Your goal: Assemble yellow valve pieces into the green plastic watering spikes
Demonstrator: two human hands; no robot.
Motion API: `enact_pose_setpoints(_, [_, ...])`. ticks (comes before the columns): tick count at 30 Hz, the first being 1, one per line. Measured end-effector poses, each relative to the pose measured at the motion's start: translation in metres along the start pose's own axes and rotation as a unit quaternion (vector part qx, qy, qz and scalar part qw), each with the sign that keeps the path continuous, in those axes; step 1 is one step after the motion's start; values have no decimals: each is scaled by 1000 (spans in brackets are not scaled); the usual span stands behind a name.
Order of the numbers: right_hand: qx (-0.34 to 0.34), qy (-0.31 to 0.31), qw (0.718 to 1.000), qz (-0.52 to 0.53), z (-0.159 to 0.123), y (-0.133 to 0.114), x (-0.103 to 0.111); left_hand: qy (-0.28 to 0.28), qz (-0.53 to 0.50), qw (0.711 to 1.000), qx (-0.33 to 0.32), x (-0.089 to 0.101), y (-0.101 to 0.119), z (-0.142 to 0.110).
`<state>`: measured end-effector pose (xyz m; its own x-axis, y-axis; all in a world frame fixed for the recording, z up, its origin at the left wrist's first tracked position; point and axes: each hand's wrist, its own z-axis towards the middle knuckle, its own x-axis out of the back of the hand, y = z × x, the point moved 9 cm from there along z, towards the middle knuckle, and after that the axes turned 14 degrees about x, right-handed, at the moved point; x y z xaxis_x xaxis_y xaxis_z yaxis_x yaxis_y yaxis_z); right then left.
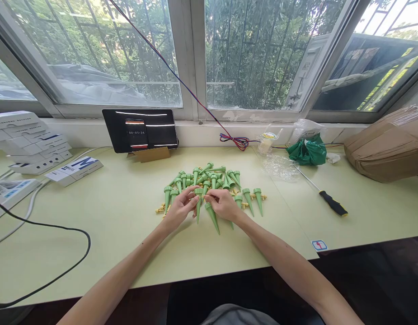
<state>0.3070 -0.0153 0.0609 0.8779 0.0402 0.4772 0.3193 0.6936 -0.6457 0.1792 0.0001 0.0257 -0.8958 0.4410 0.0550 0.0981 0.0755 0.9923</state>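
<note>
My left hand [180, 209] is closed on a green plastic watering spike [198, 208], holding it upright by its ribbed cap with the tip pointing down. Close beside that cap, the fingers of my right hand [224, 204] are pinched together on a small yellow fitting [204, 197], mostly hidden by the fingertips. Another green spike [213, 220] lies just below my right hand. Behind both hands spreads a pile of green spikes [213, 178] with caps, mixed with small yellow fittings. Two spikes [258, 201] with yellow fittings lie at the pile's right.
A tablet [141, 131] and a phone showing a timer [137, 133] stand by the window. White boxes [29, 142] are stacked on the left, near a black cable [59, 227]. To the right are a screwdriver [333, 203], a green bag [308, 150] and a brown package [387, 144].
</note>
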Motion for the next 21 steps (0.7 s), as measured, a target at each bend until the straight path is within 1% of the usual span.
enact_pose_setpoints(9, [2,-5,1000,5,0,1,-3,-3,-45,999,23,-2,0,2])
enact_pose_setpoints(13, [10,9,1000,21,1,-1,-2,9,-46,999,17,2,4,3])
enact_pose_setpoints(16, [13,49,998,22,2,1,9,39,-55,998,12,10,8,2])
enact_pose_setpoints(19, [-2,111,994,-5,1,8,29,66,-81,994,25,18,9,1])
enact_pose_setpoints(21, [-19,142,989,-24,-1,14,42,76,-91,992,36,20,9,1])
